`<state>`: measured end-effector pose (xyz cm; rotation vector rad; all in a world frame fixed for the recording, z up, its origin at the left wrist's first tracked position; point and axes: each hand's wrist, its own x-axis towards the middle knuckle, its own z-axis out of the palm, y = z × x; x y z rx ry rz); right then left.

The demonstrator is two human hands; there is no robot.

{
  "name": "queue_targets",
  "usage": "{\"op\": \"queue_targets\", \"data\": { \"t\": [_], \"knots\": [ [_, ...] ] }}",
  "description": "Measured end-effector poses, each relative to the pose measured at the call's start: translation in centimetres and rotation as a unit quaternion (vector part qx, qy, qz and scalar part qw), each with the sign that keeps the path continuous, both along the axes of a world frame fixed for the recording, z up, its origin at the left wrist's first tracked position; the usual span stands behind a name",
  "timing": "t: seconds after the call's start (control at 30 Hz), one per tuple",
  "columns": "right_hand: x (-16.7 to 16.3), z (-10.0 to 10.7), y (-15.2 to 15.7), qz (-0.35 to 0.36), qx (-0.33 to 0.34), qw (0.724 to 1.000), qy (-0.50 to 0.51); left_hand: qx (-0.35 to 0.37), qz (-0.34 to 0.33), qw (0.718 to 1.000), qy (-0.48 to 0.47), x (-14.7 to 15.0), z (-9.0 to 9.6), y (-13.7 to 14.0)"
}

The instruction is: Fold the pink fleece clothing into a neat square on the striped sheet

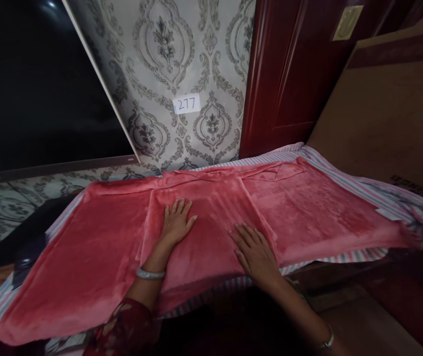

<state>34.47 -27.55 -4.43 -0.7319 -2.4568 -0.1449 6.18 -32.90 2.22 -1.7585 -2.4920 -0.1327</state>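
Observation:
A pink plush cloth (85, 247) is spread wide over a striped sheet, with a folded rectangular panel (207, 242) lying across its middle. Whether it is a blanket or a garment I cannot tell. My left hand (177, 223) rests flat on the left part of the panel, fingers spread, with a bangle on the wrist. Toward the panel's right edge my right hand (256, 254) lies palm down, its fingers stretched out. Neither hand grips anything. Along the far edge the plush is bunched in loose folds.
The striped sheet (359, 193) shows around the plush. A large dark screen (40, 89) stands at the back left, and a cardboard box (389, 113) at the right. Behind are patterned wallpaper with a "277" paper label (186, 104) and a dark red door (289, 74).

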Motion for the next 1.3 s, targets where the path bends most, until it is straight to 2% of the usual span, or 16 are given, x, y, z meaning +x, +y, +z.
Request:
{"op": "queue_targets", "data": {
  "t": [0.5, 0.73, 0.93, 1.07, 1.3],
  "knots": [
    [-0.2, 0.0, 0.0, -0.001, -0.021, 1.000, 0.004, 0.033, -0.013, 0.999, 0.017, 0.2, 0.0, -0.3],
    [-0.3, -0.1, 0.0, -0.001, -0.014, 1.000, 0.013, -0.010, 0.004, 1.000, -0.002, 0.2, -0.1, -0.2],
    [-0.4, -0.3, 0.1, -0.001, -0.016, 1.000, 0.021, -0.011, -0.007, 1.000, -0.013, 0.0, 0.0, -0.5],
    [-0.4, -0.4, 0.2, 0.000, -0.018, 1.000, 0.024, -0.014, -0.019, 0.999, -0.022, 0.2, -0.3, -1.7],
    [-0.4, -0.3, 0.1, 0.006, -0.008, 1.000, 0.021, -0.015, -0.032, 0.999, -0.007, 1.9, -1.5, -5.7]
  ]
}}
